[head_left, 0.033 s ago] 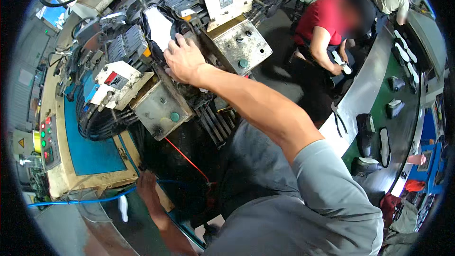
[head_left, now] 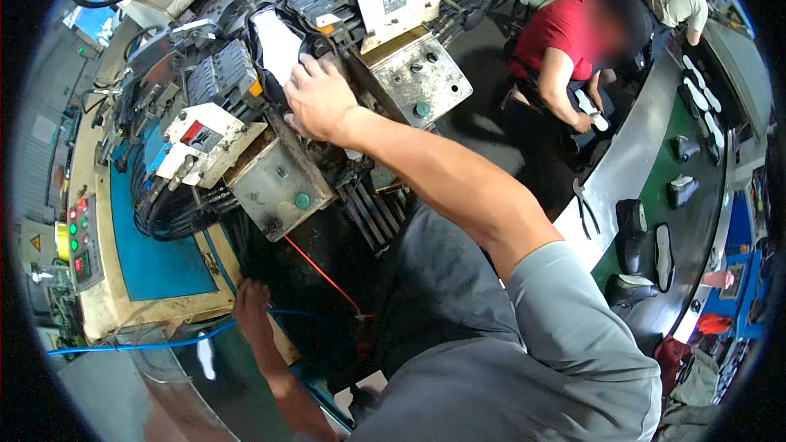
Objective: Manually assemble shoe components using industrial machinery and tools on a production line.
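A dark shoe upper with a white sole board (head_left: 278, 42) sits sole up in the lasting machine, between its two clamp heads. My right hand (head_left: 321, 100) is closed round the near end of it, the fingers over the white board's edge. The palm hides that end. My left hand (head_left: 251, 303) is low at the left, next to the corner of the machine's tan-edged blue side table (head_left: 168, 258). Its fingers point up and are dark and blurred; I make out nothing in them.
Two metal control boxes (head_left: 281, 188) with green buttons face me. A button panel (head_left: 80, 237) is at far left, above a blue hose (head_left: 155, 347). On the right, a curved green-topped bench carries shoes (head_left: 630, 233) and pliers (head_left: 585, 209). A person in red (head_left: 557, 41) holds a shoe there.
My left hand has shifted slightly upward beside the table corner. My right hand remains on the shoe upper with hardly any movement.
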Demonstrator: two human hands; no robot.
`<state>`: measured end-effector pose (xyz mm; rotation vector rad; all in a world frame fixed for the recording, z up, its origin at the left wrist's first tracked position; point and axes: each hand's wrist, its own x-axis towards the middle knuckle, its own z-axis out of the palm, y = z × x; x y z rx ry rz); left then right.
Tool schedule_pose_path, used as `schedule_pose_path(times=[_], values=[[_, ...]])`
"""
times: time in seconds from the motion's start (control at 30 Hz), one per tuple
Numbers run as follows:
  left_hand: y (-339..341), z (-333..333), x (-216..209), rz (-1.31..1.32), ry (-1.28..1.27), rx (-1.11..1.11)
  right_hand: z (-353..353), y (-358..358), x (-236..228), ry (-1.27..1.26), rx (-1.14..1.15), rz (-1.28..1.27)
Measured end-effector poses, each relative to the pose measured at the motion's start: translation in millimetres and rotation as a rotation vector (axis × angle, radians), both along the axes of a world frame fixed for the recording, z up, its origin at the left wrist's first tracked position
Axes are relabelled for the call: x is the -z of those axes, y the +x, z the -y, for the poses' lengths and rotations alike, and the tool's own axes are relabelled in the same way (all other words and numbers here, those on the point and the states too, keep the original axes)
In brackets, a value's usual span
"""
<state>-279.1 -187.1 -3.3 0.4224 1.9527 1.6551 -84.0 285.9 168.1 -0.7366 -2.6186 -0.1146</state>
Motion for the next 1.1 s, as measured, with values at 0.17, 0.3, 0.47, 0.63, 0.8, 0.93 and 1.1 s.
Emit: schedule_pose_path(times=[0.17, 0.3, 0.47, 0.63, 0.8, 0.93, 1.1], values=[[14, -167, -105, -0.069, 0.080, 0.330, -4, -26, -6, -0.047, -0.063, -0.083], [17, -270, -136, -0.149, 0.118, 0.431, 13, -15, -14, -0.144, -0.090, 0.009], [33, -360, -152, -0.175, 0.154, 0.341, 39, 19, 3, -0.120, -0.080, -0.092], [38, -407, -156, -0.314, -0.069, 0.340, 60, 44, 14, -0.158, -0.051, -0.107], [18, -422, -152, -0.679, -0.094, 0.271, 66, 49, 21, -0.162, -0.055, -0.135], [0, -428, -169, -1.107, -0.194, 0.443, 67, 50, 21, -0.181, -0.051, -0.135], [23, -398, -179, -0.831, -0.119, 0.540, 69, 74, 39, -0.274, -0.148, -0.252]])
